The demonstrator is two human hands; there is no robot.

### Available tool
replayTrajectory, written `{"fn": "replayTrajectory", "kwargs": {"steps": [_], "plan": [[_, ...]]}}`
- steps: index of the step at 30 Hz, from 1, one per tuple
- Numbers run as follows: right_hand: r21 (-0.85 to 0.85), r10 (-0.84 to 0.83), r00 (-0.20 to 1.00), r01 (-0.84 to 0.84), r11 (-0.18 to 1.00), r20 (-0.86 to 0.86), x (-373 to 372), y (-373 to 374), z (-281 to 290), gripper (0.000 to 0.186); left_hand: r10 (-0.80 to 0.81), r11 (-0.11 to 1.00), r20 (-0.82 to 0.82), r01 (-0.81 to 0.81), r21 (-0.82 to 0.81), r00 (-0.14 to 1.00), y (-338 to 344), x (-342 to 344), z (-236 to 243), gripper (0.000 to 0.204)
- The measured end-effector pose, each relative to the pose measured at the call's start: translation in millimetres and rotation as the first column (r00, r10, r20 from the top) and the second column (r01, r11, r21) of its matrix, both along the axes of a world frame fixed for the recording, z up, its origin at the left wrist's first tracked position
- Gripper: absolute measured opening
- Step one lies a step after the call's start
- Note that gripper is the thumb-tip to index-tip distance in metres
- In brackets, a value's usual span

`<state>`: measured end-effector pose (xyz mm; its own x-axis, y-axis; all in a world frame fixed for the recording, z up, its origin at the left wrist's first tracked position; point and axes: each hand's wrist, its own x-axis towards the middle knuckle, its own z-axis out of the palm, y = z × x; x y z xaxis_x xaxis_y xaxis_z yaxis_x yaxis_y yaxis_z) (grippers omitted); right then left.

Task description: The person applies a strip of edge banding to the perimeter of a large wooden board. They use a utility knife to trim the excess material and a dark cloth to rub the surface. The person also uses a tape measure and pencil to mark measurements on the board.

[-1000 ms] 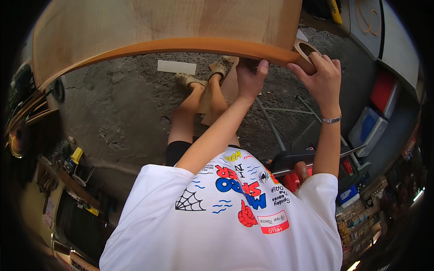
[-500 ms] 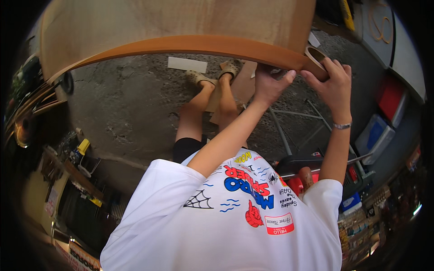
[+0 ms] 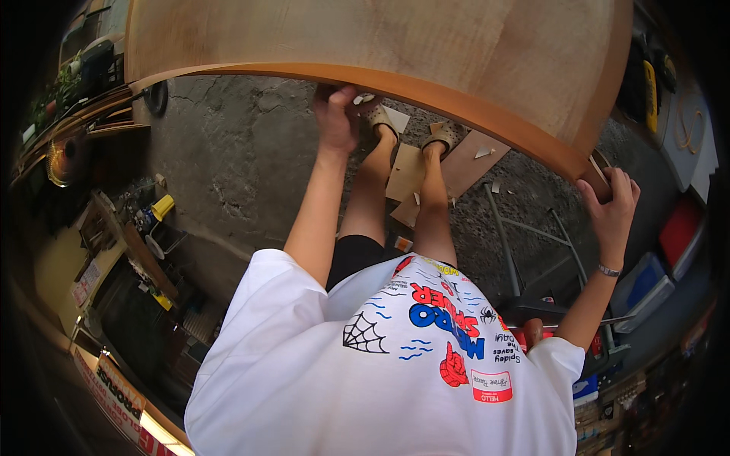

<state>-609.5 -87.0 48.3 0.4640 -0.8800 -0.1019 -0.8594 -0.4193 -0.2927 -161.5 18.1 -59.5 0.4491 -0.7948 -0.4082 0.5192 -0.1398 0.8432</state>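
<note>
At 12 o'clock, a broad wooden panel [image 3: 380,38] spans my view, an orange-brown strip [image 3: 456,109] running along its near edge. Just short of 12, my left hand [image 3: 337,125] is up at that edge, its fingers mostly hidden beneath, so I can't tell whether it grips anything. Close to 3 o'clock, my right hand [image 3: 613,209] holds a brown roll [image 3: 599,179] between thumb and fingers, by the panel's near right corner. Below the panel, between 12 and 1, my clogs [image 3: 439,137] show among thin board pieces [image 3: 471,163] on the rough floor [image 3: 228,152].
</note>
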Motion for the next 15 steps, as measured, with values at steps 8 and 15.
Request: {"fn": "replayTrajectory", "kwargs": {"steps": [8, 15], "plan": [[-0.113, -0.167, 0.986, 0.166, 0.98, 0.005, 11, -11, 16, 0.034, 0.002, 0.997, 0.177, -0.016, 0.075, 0.984, 3, 146, -4, 0.058], [-0.341, -0.314, 0.942, 0.335, 0.878, 0.118, 39, -75, 20, 0.027, -0.051, 0.975, 0.348, -0.028, 0.218, 0.936, 23, 304, -18, 0.062]]}}
